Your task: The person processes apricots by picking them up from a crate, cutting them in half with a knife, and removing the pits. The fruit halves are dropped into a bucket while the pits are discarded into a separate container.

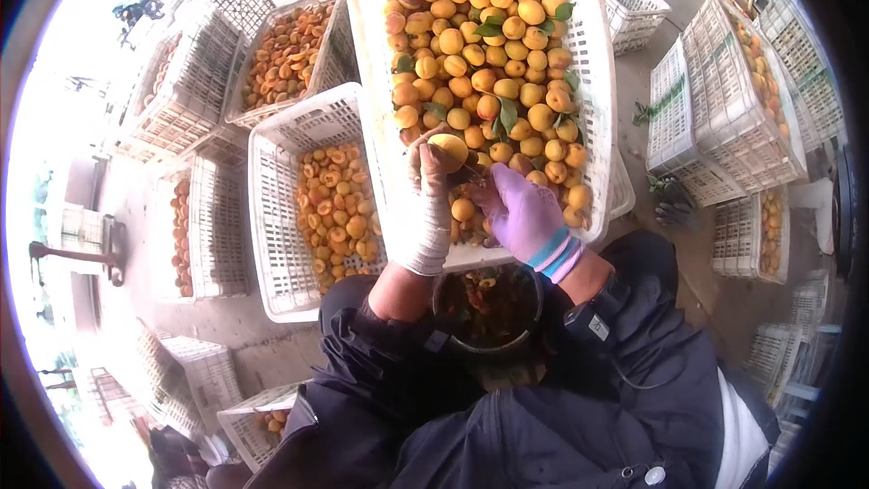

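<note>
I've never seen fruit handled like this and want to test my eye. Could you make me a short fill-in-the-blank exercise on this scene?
1. The left hand, wrapped in material coloured ____, holds a round fruit.
2. The purple glove is on the person's ____ hand.
3. Among the whole fruit in the large crate lie several green ____.
4. As the person sees it, the crate of split fruit nearest the large crate stands on its ____ side.

Missing words: white; right; leaves; left.

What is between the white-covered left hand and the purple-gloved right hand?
The head view shows a round yellow-orange fruit in the fingers of the left hand; towards the right hand is a dark object, too unclear to identify.
</note>
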The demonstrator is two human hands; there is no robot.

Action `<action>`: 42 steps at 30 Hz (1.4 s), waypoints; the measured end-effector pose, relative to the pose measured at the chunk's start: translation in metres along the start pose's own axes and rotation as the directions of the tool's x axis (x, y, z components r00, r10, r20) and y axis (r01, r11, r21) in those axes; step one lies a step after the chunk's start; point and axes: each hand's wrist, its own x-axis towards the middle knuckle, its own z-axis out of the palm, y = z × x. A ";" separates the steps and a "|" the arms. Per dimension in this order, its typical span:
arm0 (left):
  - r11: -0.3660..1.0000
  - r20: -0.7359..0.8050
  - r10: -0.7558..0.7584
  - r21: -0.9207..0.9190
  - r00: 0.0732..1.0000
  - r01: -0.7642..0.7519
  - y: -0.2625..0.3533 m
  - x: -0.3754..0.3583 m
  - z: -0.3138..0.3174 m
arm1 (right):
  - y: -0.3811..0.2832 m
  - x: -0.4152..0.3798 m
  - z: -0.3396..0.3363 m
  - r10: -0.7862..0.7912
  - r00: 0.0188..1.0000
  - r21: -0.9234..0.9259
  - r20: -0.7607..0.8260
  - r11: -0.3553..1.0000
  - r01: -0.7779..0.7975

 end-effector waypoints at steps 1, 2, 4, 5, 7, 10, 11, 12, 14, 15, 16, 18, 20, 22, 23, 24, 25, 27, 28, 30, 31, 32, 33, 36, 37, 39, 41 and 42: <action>1.000 -0.005 -0.006 0.007 1.000 0.006 0.006 0.001 0.002 | -0.001 0.000 -0.001 0.018 1.000 0.009 0.018 1.000 -0.018; 1.000 -0.001 0.001 0.011 1.000 -0.001 0.012 -0.001 0.004 | 0.000 0.000 0.000 0.004 1.000 0.025 0.003 1.000 -0.004; 0.975 0.076 0.058 0.211 0.995 -0.073 0.022 -0.005 0.011 | 0.003 0.001 0.000 -0.003 1.000 0.026 -0.011 1.000 0.003; 0.975 0.078 0.056 0.213 0.995 -0.071 0.017 -0.006 0.010 | 0.004 0.000 0.000 -0.007 1.000 0.026 -0.017 1.000 0.007; 0.996 0.037 -0.087 -0.023 0.996 0.088 0.006 -0.006 0.007 | 0.007 0.000 0.000 -0.025 1.000 0.039 -0.013 0.999 0.025; 0.952 0.071 -0.157 -0.255 0.985 0.170 0.004 -0.001 0.004 | 0.010 -0.001 0.000 -0.054 0.999 0.009 0.006 0.998 0.054; 0.906 0.091 -0.189 -0.367 0.978 0.209 0.005 0.002 0.003 | 0.012 -0.002 0.000 -0.065 0.997 -0.034 0.031 0.997 0.066; 0.845 0.113 -0.219 -0.474 0.969 0.247 0.006 0.004 0.001 | 0.013 -0.003 -0.001 -0.062 0.998 -0.034 0.025 0.997 0.063; 0.791 0.028 -0.329 -0.537 0.944 0.292 0.017 0.007 0.000 | 0.014 -0.006 -0.002 -0.077 0.996 -0.068 0.049 0.994 0.080; 0.793 0.027 -0.327 -0.536 0.945 0.290 0.023 0.009 -0.002 | 0.015 -0.007 -0.004 -0.079 0.996 -0.066 0.048 0.994 0.082; 0.786 0.002 -0.300 -0.565 0.954 0.249 0.028 0.012 -0.004 | 0.016 -0.008 -0.007 -0.036 0.995 -0.030 0.091 0.999 0.039; 0.830 0.023 -0.185 -0.532 0.982 0.169 0.029 0.016 -0.009 | 0.021 -0.008 -0.010 0.007 0.996 0.064 0.088 0.998 -0.012; 0.909 -0.015 -0.144 -0.397 0.989 0.126 0.017 0.018 -0.011 | 0.022 -0.003 -0.012 0.087 0.996 0.262 -0.002 0.961 -0.084; 0.994 -0.037 -0.060 -0.099 0.998 0.056 0.008 0.007 -0.004 | 0.009 0.004 -0.021 0.230 0.973 0.548 0.009 0.813 -0.197; 0.991 0.084 -0.004 0.134 0.996 -0.007 0.018 -0.001 0.002 | 0.008 0.005 -0.022 0.277 0.961 0.534 -0.006 0.813 -0.231; 0.964 0.136 -0.030 0.265 0.990 -0.007 0.028 -0.010 0.010 | 0.012 0.007 -0.020 0.260 0.965 0.588 -0.015 0.784 -0.202; 0.921 0.188 -0.064 0.389 0.980 -0.014 0.040 -0.018 0.020 | 0.015 0.008 -0.017 0.246 0.969 0.637 -0.029 0.751 -0.172; 0.781 0.277 0.028 0.593 0.960 -0.194 0.043 -0.025 0.030 | 0.011 0.010 -0.015 0.254 0.967 0.662 0.009 0.724 -0.196; 0.650 0.297 0.153 0.688 0.942 -0.323 0.038 -0.026 0.033 | 0.009 0.010 -0.009 0.215 0.976 0.673 -0.025 0.726 -0.143; 0.754 0.219 0.016 0.638 0.976 -0.156 0.035 -0.028 0.034 | 0.008 0.008 -0.007 0.215 0.977 0.692 -0.007 0.706 -0.151; 0.823 0.153 -0.128 0.568 0.980 0.019 0.033 -0.029 0.034 | 0.007 0.007 -0.006 0.215 0.977 0.693 -0.002 0.705 -0.154; 0.881 0.166 0.008 0.466 0.986 -0.086 0.022 -0.027 0.034 | 0.004 0.006 -0.003 0.260 0.966 0.689 0.010 0.698 -0.195; 0.880 0.163 0.006 0.468 0.987 -0.083 0.017 -0.027 0.034 | 0.002 0.006 -0.001 0.305 0.952 0.686 0.020 0.689 -0.235; 0.910 0.116 -0.017 0.414 0.993 -0.033 0.002 -0.027 0.036 | 0.002 0.000 0.004 0.220 0.968 0.418 -0.120 0.896 -0.151; 0.910 0.109 -0.017 0.414 0.994 -0.029 0.001 -0.028 0.037 | 0.000 0.000 0.004 0.124 0.975 0.211 -0.186 0.974 -0.083; 0.930 0.102 -0.059 0.367 0.993 0.018 0.000 -0.029 0.036 | -0.002 0.002 0.005 0.052 0.979 0.185 -0.199 0.983 -0.015; 0.914 0.249 -0.242 -0.266 0.938 0.307 -0.039 -0.016 0.022 | -0.004 0.003 0.006 -0.195 0.943 0.144 -0.270 0.960 0.240; 0.890 0.286 -0.224 -0.330 0.932 0.315 -0.060 -0.011 0.007 | -0.006 0.002 0.006 -0.233 0.936 0.100 -0.264 0.959 0.267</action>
